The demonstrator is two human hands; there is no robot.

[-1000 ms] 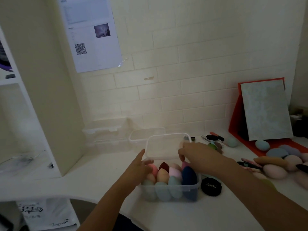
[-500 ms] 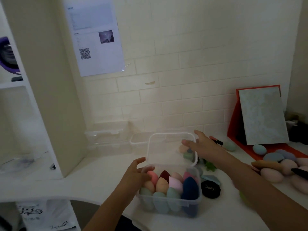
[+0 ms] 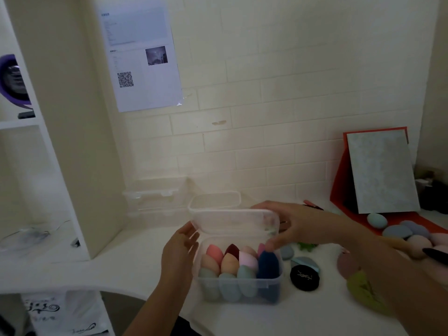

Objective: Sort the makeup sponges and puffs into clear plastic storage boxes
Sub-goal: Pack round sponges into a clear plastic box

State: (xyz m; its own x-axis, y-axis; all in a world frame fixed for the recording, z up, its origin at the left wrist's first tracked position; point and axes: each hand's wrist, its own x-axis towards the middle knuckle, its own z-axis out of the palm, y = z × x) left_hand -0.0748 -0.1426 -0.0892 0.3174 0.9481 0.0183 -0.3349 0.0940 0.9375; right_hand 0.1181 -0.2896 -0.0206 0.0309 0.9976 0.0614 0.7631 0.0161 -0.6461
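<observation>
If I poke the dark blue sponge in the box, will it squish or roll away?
Probably squish: the dark blue sponge looks like soft foam, likely light too. It likely won't roll, packed upright against other sponges in the clear box. Loose, its egg shape might tip.

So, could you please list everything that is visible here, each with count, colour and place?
storage box: one, clear, centre of desk
sponges: many, mixed colours, upright inside box
lid: one, clear, above box
empty boxes: at least two, clear, behind it
compact: one, black, right of box
loose sponges: several, blue and pink, far right
stand: one, red with grey panel, far right
paper: one, white, on wall
left hand: one, beside box's left wall
right hand: one, fingers grip lid's right edge
</observation>
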